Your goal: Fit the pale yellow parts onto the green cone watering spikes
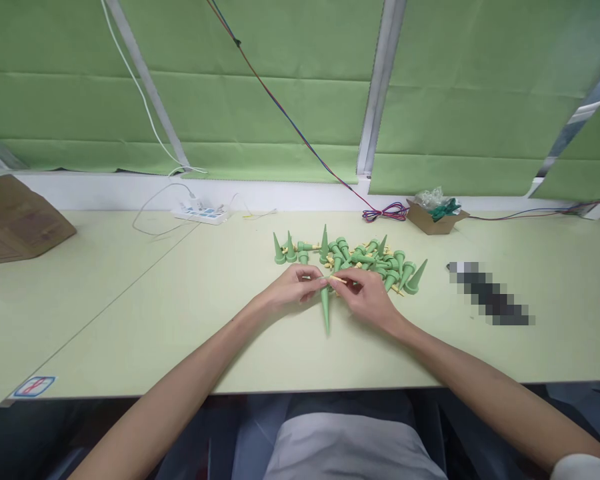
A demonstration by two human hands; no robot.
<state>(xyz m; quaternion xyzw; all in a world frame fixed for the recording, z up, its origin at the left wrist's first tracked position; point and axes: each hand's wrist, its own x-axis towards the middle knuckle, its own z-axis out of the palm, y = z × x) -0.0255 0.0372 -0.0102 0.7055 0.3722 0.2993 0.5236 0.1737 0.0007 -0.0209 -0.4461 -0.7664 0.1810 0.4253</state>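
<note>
Holding with the left hand the wide end of a green cone, with thumb and fingertips drawn nearly together around it. Pinching with the right hand a slim yellow piece, with thumb and finger closed on it, right beside the cone's wide end. Cannot tell whether touching the cone or sitting in it. Pointing the cone's tip towards 6 o'clock, over the pale table.

Facing, just beyond the fingers and from between 10 and 11 round to nearly 3 o'clock, a loose pile of green cones and yellow pieces. Showing in it two upright cones at the 10 to 11 o'clock end, another tip-up cone at 12, and a leaning one at nearly 3.

Seeing further off, at 1 o'clock, a coil of red and blue wire; at 2, a small open carton; at 3, a dark pixelated object, too masked to name; at 10, a white power strip; between 9 and 10, a brown cardboard box
</note>
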